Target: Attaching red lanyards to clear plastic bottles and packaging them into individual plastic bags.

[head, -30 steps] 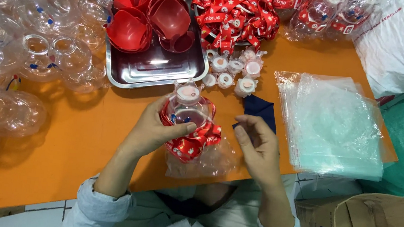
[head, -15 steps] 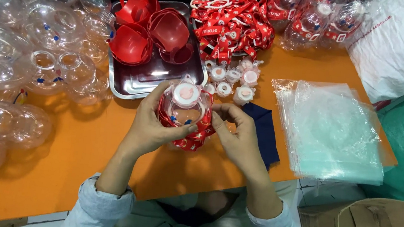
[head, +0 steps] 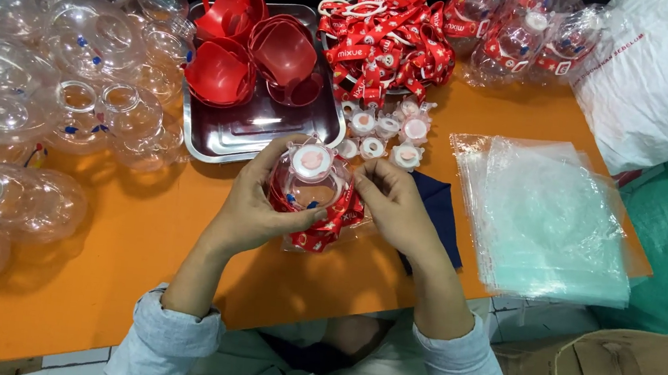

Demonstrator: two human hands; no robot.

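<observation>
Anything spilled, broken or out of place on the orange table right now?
Nothing stands out. Both the left hand and the right hand hold the capped clear bottle with its red strap. The red cups sit in the steel tray, the small caps cluster together, and the plastic bags lie stacked flat.

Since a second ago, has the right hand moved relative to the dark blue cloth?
Yes. The right hand has shifted left, off the dark blue cloth and toward the capped clear bottle held by the left hand, meeting it.
</observation>
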